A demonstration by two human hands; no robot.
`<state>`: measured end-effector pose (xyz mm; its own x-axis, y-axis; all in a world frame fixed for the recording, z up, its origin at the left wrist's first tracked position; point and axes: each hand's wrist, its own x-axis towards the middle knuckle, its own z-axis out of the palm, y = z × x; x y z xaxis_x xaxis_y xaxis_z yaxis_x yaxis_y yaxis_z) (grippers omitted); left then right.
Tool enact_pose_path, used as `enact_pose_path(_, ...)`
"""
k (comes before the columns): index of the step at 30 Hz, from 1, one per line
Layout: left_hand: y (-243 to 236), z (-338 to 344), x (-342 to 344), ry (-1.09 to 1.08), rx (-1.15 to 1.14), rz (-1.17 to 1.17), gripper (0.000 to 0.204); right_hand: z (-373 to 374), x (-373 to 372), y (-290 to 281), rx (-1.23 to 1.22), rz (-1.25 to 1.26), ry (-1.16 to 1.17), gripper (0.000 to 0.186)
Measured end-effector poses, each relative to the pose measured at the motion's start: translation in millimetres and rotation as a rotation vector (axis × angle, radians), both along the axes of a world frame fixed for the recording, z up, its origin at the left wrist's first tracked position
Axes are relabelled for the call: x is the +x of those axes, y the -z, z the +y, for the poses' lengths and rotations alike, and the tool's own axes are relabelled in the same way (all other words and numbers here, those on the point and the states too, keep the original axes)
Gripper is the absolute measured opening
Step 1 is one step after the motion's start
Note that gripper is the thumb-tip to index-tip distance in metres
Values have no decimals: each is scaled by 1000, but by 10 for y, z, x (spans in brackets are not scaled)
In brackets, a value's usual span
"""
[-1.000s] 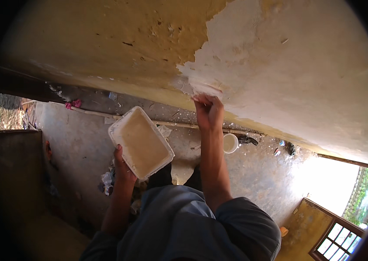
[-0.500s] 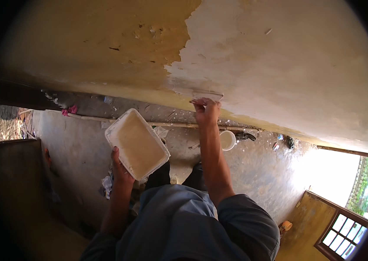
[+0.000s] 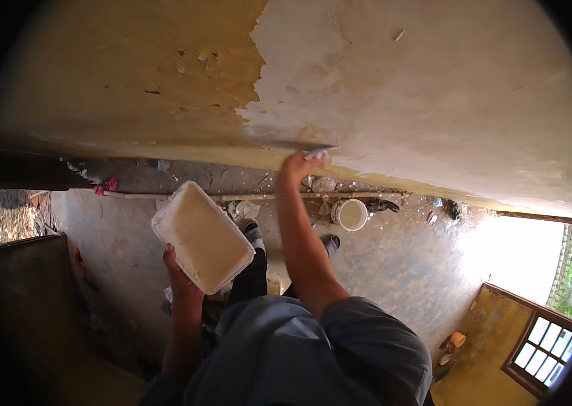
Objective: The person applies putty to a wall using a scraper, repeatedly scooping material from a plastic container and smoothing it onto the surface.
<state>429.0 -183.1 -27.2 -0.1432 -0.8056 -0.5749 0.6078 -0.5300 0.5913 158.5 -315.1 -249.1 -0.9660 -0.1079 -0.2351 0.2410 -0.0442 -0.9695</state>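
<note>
My left hand (image 3: 184, 276) holds a white rectangular tub (image 3: 206, 243) by its near left edge, thumb on the rim. Pale, smooth putty fills the bottom of the tub. My right hand (image 3: 301, 166), somewhat smeared by motion, grips a putty knife (image 3: 323, 148) at the low part of the wall (image 3: 421, 101). Its thin, wide blade shows edge-on near the wall face, and the handle is hidden in the fingers. Whitish putty coats the wall on the right, ending in a ragged border against bare ochre paint on the left.
A white bucket (image 3: 351, 214) stands on the concrete floor (image 3: 387, 264) right of my forearm. A long pole (image 3: 272, 197) lies along the wall's foot among scraps and a pink cloth (image 3: 106, 187). Bright daylight enters at the right, near a paned window (image 3: 544, 352).
My right hand has moved left and slightly nearer with the putty knife. The tub has shifted a little left and down in view; more of the bucket and my feet now shows.
</note>
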Motion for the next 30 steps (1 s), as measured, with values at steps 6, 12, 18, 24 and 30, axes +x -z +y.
enact_pose_path(6,-43,45,49,-33,10,-33,70,372,1312,-37,-95,324,-628,49)
enact_pose_path(12,-8,0,-3,-47,15,24,68,1154,-758,474,-511,-770,-263,25)
enact_pose_path(18,-18,25,-5,-30,-5,54,69,646,-162,-1219,-222,-54,-277,32)
enact_pose_path(24,-60,10,-28,-21,17,-30,67,1065,512,-797,230,611,-799,41)
enact_pose_path(30,35,37,59,-45,67,-8,68,955,-552,11,-23,55,-161,43)
